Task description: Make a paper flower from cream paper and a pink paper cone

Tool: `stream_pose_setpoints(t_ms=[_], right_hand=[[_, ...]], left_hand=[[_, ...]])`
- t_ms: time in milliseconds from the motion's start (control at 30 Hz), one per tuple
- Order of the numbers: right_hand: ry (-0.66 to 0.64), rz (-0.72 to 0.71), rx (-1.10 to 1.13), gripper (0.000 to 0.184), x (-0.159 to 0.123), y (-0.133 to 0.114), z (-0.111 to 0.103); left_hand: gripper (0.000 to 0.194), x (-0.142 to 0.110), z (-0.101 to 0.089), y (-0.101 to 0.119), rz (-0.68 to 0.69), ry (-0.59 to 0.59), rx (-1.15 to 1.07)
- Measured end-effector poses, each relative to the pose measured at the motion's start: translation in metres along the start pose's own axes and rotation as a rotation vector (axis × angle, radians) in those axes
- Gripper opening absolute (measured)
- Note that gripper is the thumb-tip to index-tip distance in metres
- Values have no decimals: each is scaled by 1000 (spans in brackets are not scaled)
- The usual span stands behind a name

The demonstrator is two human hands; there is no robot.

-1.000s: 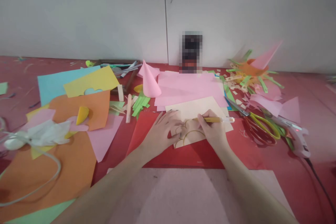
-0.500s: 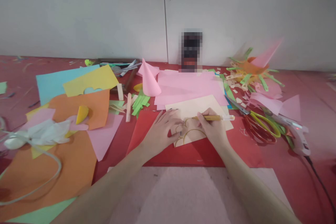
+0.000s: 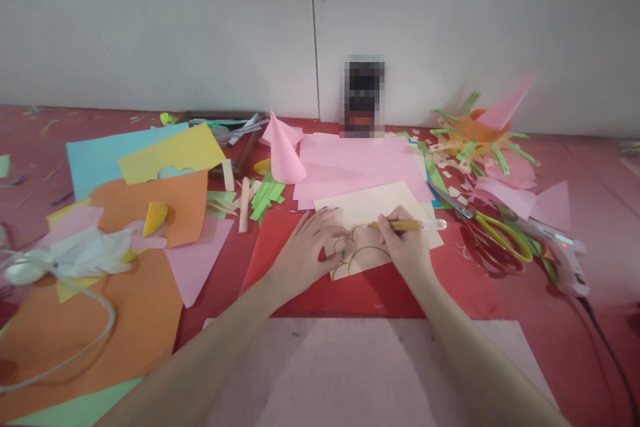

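Observation:
My right hand (image 3: 406, 245) grips a yellow pen (image 3: 420, 225), its tip on a cream paper sheet (image 3: 380, 203) where curved lines are drawn. My left hand (image 3: 310, 247) lies flat with fingers spread, pressing the left part of that sheet down. The cream sheet rests on a red sheet (image 3: 370, 293), with a large pink sheet (image 3: 360, 163) behind it.
Yellow-handled scissors (image 3: 493, 230) and a glue gun (image 3: 567, 267) with its cord lie at the right. A pink paper cone (image 3: 284, 150), green strips (image 3: 267, 195) and wooden sticks (image 3: 244, 203) sit behind. Orange (image 3: 100, 320), blue and yellow sheets (image 3: 170, 153) cover the left, with white ribbon (image 3: 75, 253).
Hardly anything differs: the pen tip has shifted slightly on the cream sheet. My left hand stays put.

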State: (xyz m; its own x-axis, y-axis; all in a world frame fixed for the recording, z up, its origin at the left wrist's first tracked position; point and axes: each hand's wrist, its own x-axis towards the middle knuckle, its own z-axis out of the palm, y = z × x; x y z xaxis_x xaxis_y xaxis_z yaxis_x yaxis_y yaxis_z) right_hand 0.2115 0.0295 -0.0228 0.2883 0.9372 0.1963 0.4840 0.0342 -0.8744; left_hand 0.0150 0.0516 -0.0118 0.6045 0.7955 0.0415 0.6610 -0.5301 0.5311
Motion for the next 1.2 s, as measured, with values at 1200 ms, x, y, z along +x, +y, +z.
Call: stream_pose_setpoints(t_ms=[1200], right_hand=[[77,5,-93,27,-2,-1,-1]], left_hand=[[26,0,1,-2,13,7,3]])
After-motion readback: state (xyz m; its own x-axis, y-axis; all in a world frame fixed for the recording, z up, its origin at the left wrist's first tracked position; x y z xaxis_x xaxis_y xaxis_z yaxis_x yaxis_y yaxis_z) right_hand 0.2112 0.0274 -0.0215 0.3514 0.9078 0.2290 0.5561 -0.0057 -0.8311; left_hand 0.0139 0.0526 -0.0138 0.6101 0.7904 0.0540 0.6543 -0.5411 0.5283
